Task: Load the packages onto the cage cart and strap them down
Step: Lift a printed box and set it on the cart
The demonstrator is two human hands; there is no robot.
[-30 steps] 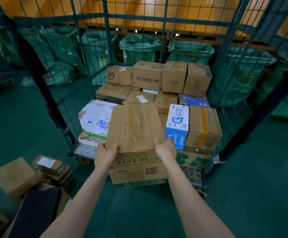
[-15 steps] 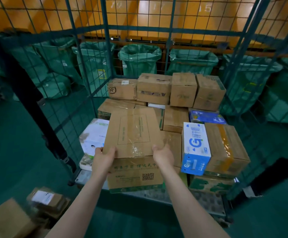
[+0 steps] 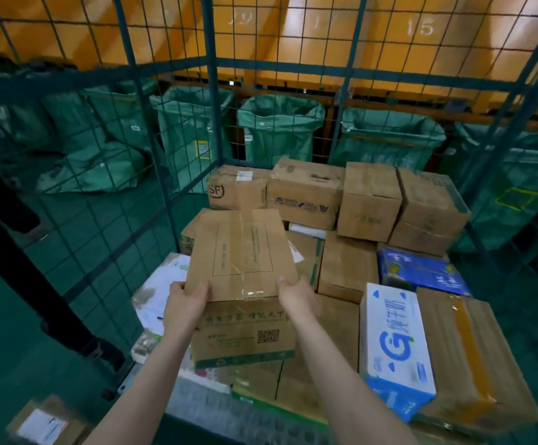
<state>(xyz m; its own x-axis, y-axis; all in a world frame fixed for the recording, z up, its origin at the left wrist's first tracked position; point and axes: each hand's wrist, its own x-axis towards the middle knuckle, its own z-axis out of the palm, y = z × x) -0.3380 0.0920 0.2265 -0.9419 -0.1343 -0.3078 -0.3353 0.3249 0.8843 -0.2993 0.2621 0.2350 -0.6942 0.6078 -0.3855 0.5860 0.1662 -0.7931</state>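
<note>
1. Nearest, at the lower left, a parcel on the floor (image 3: 46, 425) lies outside the cart, blurred. It is probably waiting its turn.
2. The left hand (image 3: 185, 305) and the right hand (image 3: 296, 300) grip the carried box (image 3: 242, 277) from opposite sides. Both thumbs lie on its top face, and the other fingers wrap out of sight round its edges. A hold on both sides suits a wide, flat box and should keep it level.
3. The carried box is over the front left of the cart (image 3: 203, 409), above a lower layer of boxes. I cannot tell whether it touches them. It seems bound for the low spot there.
4. Just to the right, a white-and-blue box (image 3: 393, 348) stands on its side, tight against a brown neighbour. That close packing likely stops things sliding.
5. Farther in, the back row of boxes (image 3: 306, 194) sits close to the mesh wall (image 3: 211, 101). The load appears built from the back forward, with the mesh as a prop.
6. Beyond the mesh, green sacks (image 3: 277, 130) stand open. No strap is in sight, so I judge that strapping comes much later.
</note>
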